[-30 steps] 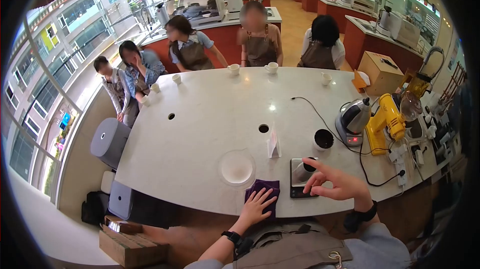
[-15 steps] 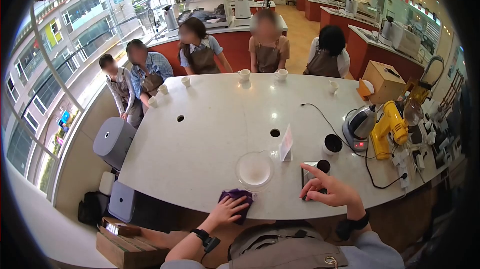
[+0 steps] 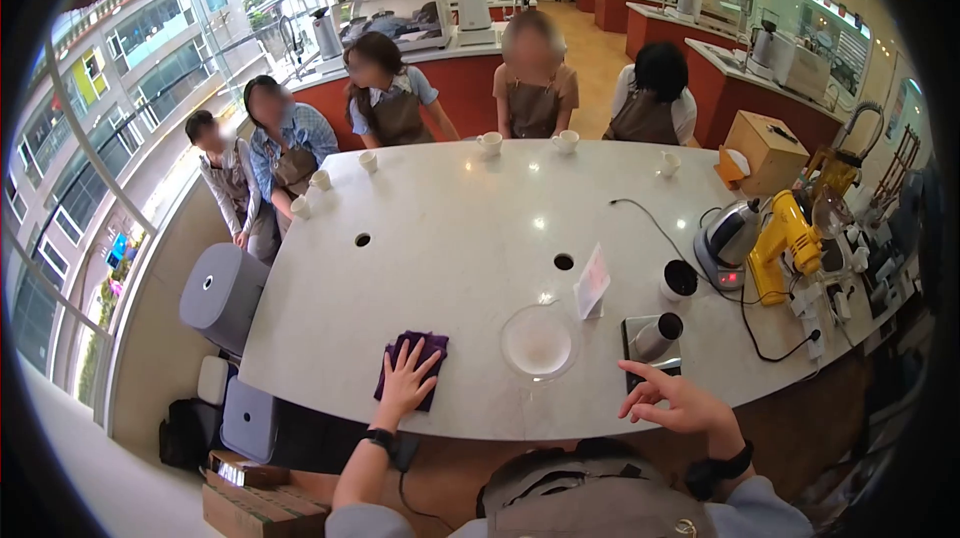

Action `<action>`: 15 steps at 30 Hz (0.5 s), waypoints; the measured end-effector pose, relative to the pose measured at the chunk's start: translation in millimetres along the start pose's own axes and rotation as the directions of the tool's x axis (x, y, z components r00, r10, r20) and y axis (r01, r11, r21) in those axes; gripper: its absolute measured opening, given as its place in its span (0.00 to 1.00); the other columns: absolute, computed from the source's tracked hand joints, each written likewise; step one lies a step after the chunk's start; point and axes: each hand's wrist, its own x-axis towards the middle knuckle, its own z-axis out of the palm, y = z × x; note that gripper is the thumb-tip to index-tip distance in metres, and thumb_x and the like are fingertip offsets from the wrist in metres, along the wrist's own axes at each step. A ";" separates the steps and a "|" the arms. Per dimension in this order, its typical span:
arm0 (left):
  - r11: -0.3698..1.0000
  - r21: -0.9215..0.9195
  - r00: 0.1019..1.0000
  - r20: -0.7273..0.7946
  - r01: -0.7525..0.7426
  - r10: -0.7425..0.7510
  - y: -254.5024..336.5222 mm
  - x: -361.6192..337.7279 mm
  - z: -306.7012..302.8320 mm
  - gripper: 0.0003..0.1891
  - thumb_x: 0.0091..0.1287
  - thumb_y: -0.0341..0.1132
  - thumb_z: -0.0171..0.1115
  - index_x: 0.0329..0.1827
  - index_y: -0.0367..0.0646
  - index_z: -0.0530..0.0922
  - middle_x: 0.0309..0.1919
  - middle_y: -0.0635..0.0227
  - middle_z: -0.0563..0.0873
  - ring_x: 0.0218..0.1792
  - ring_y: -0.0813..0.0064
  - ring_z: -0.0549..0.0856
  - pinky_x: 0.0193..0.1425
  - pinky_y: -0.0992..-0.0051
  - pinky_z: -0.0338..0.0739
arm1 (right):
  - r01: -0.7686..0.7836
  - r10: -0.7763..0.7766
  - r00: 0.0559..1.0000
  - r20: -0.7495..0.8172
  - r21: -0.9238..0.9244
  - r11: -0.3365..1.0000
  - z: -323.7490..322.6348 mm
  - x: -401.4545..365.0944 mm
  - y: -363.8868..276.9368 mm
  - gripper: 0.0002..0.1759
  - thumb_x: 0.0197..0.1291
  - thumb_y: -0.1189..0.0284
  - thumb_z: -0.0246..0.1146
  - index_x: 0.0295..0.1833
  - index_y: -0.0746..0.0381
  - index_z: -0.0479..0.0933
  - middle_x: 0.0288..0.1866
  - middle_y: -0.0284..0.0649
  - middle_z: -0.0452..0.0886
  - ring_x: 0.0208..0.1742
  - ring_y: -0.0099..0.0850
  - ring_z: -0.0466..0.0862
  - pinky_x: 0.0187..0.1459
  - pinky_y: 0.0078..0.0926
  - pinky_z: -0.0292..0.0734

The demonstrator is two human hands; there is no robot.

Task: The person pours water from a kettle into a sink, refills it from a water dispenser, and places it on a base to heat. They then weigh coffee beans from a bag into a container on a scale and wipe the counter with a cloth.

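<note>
My left hand (image 3: 405, 381) lies flat with spread fingers on a folded dark purple cloth (image 3: 427, 394), pressing it to the white tabletop left of centre. My right hand (image 3: 675, 402) hovers by the table's front edge with its index finger stretched out and the others loosely bent, holding nothing. Just beyond it, a dark grey metal cup (image 3: 656, 338) rests on a flat black scale (image 3: 634, 346). Between my hands stands a round clear glass vessel (image 3: 538, 340), apart from both of them. A white sign card (image 3: 593, 283) stands behind it.
A black-filled cup (image 3: 679, 280), a kettle on its base (image 3: 728, 233) and a yellow machine (image 3: 785, 246) stand right, with a black cable across the table. Several white cups (image 3: 489, 144) line the far edge before seated people. Two holes (image 3: 564, 262) pierce the tabletop.
My left hand and the purple cloth have moved left and slightly forward, away from the glass vessel. My right hand has drawn back from over the scale. The head view has shifted slightly.
</note>
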 end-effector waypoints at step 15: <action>0.982 -0.051 0.980 -0.076 0.182 -0.186 10.6 -6.2 12.5 0.39 0.60 0.63 0.55 0.75 0.66 0.58 0.77 0.61 0.50 0.77 0.54 0.47 0.72 0.38 0.40 | -0.151 0.177 0.951 0.253 -0.117 0.981 14.1 36.6 75.5 0.26 0.69 0.64 0.53 0.69 0.60 0.63 0.48 0.38 0.83 0.45 0.26 0.82 0.48 0.25 0.76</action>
